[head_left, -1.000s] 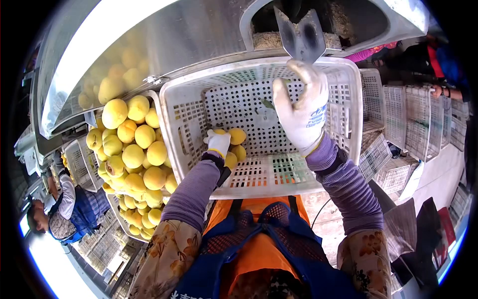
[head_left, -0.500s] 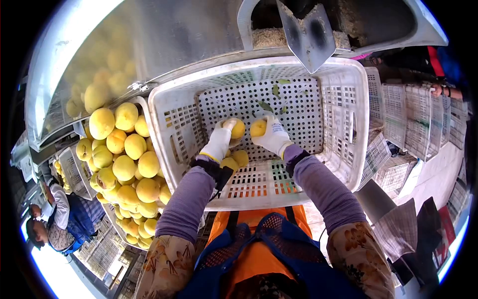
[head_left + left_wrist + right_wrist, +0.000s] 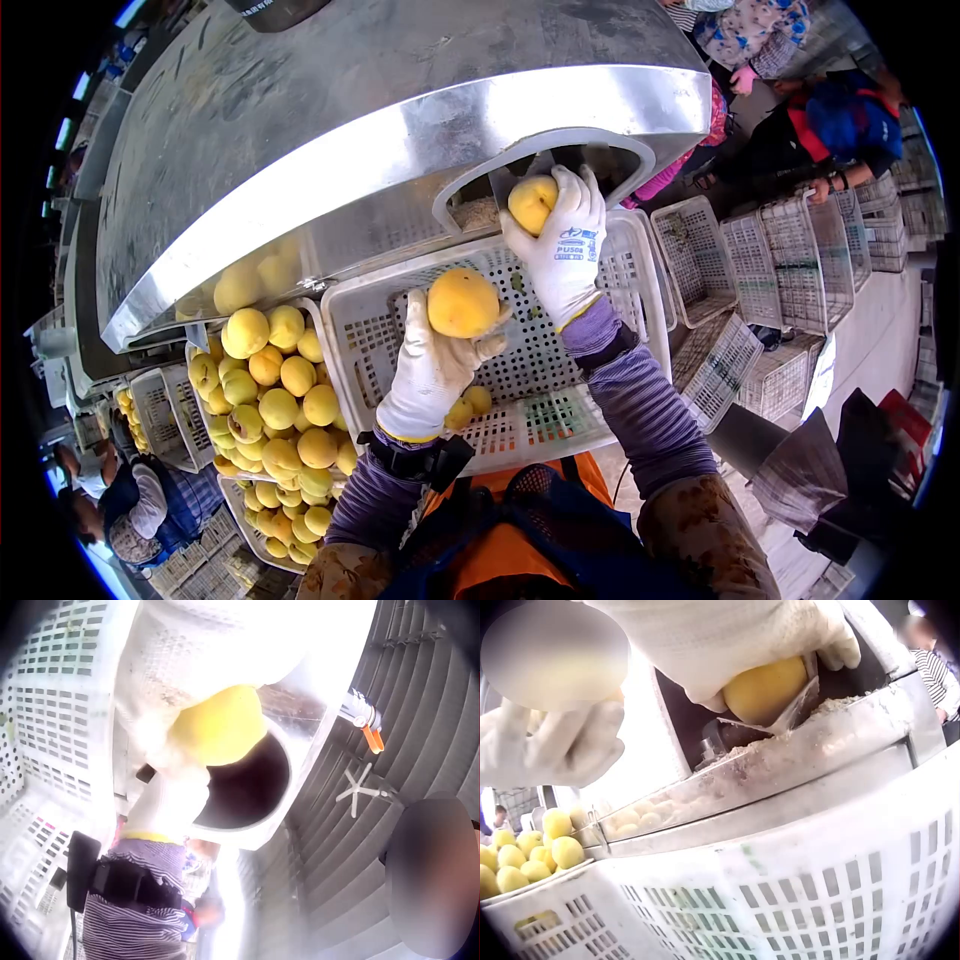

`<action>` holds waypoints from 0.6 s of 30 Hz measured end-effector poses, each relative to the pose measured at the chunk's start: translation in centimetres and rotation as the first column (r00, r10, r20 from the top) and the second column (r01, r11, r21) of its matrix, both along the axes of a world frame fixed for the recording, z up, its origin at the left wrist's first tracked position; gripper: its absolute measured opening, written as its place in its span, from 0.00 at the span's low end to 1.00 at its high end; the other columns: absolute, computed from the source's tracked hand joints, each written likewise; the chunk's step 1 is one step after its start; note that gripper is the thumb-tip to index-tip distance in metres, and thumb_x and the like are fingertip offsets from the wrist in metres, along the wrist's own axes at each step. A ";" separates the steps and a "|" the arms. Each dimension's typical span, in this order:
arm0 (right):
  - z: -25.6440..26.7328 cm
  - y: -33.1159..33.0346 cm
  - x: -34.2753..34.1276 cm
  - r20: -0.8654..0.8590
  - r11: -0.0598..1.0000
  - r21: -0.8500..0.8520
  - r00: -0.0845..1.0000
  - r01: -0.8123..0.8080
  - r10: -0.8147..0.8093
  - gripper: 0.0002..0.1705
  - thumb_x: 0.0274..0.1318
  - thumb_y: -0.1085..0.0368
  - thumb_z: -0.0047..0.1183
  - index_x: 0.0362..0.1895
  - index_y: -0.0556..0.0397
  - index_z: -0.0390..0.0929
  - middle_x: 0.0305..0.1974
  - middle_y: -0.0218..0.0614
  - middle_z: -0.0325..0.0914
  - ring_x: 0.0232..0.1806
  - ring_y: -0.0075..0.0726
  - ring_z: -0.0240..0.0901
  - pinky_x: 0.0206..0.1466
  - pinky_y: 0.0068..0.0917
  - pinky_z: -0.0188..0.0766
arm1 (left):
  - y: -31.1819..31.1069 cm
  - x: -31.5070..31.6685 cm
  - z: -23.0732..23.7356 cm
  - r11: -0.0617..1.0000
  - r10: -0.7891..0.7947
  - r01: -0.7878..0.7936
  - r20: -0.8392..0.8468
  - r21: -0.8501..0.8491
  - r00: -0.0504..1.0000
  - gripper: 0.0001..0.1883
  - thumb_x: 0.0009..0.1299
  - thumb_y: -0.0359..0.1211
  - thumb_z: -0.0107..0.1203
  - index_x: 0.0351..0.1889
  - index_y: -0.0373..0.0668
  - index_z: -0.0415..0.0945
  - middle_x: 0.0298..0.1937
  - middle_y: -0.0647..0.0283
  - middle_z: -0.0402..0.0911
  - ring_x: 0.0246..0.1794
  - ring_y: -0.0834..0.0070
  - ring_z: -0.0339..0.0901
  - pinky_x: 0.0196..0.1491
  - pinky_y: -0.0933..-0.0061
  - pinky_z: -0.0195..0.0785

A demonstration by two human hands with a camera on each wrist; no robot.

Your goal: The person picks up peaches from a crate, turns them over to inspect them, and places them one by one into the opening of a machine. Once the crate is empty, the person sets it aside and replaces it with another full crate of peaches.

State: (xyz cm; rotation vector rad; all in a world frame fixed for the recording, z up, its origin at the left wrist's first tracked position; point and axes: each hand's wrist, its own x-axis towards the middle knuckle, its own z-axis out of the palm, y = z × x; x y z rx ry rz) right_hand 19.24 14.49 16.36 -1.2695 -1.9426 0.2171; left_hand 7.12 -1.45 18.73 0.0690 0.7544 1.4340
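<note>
The metal machine [image 3: 400, 95] is the biggest thing here; its back runs out of the top of the head view, and the inside of its dark opening is too dim to read. Below it stands the white crate [image 3: 375, 345], its near side partly covered by the forearms. To its left, a crate [image 3: 510, 915] is heaped with yellow fruit, so its floor cannot be seen. The gloved left hand [image 3: 425, 380] is above the white crate with its fingers partly spread and bent around a yellow fruit [image 3: 463, 303]; in the right wrist view a blurred patch hides most of that fruit, and glare washes out much of the left wrist view. The gloved right hand [image 3: 565, 245] is at the machine's opening, thumb and fingers curled on a second fruit [image 3: 533, 203], whose far side is out of sight. In the right wrist view a bent metal plate [image 3: 801, 709] covers part of the second fruit's lower edge; whether they touch is hard to tell. Two small fruits [image 3: 478, 400] lie in the white crate, one partly hidden behind the left hand.
</note>
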 end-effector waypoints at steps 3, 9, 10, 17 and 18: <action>-0.4 2.3 -1.5 -0.062 0.997 -0.061 0.997 -0.040 0.036 0.41 0.44 0.52 0.70 0.57 0.62 0.67 0.53 0.56 0.71 0.59 0.64 0.67 0.66 0.55 0.61 | 0.5 0.4 1.1 0.996 -0.047 0.055 -0.104 0.070 0.993 0.39 0.75 0.63 0.45 0.70 0.42 0.61 0.63 0.52 0.73 0.64 0.57 0.74 0.58 0.53 0.78; 6.3 3.9 -1.0 -0.076 0.854 -0.491 0.985 -0.174 0.157 0.35 0.51 0.47 0.65 0.48 0.67 0.73 0.44 0.58 0.75 0.48 0.62 0.73 0.52 0.48 0.69 | 2.1 0.4 2.3 0.974 0.192 0.060 -0.940 0.217 0.282 0.45 0.56 0.23 0.69 0.72 0.36 0.58 0.70 0.50 0.66 0.68 0.54 0.68 0.70 0.60 0.63; 6.7 2.4 0.1 -0.218 0.955 -0.140 0.949 -0.260 0.227 0.36 0.54 0.50 0.64 0.54 0.68 0.70 0.48 0.58 0.75 0.50 0.57 0.73 0.55 0.46 0.69 | 2.4 0.5 3.1 0.971 0.225 0.083 -0.974 0.223 -0.013 0.45 0.54 0.22 0.69 0.71 0.36 0.58 0.69 0.49 0.66 0.68 0.54 0.68 0.69 0.59 0.63; 7.6 -8.0 3.5 -0.593 0.728 -0.355 0.743 -0.587 0.310 0.52 0.41 0.59 0.72 0.67 0.66 0.59 0.61 0.58 0.68 0.63 0.56 0.68 0.68 0.42 0.64 | 3.3 2.2 3.2 0.883 0.467 0.215 -0.830 0.417 -0.305 0.42 0.60 0.28 0.66 0.71 0.32 0.57 0.71 0.39 0.61 0.71 0.45 0.64 0.67 0.51 0.67; 8.0 -7.9 3.6 -0.545 0.777 -0.331 0.781 -0.536 0.306 0.51 0.41 0.60 0.73 0.66 0.66 0.60 0.60 0.57 0.69 0.62 0.57 0.69 0.67 0.43 0.65 | 3.6 2.1 3.2 0.890 0.444 0.214 -0.870 0.402 -0.214 0.43 0.59 0.27 0.66 0.72 0.33 0.56 0.72 0.39 0.60 0.71 0.45 0.64 0.66 0.52 0.68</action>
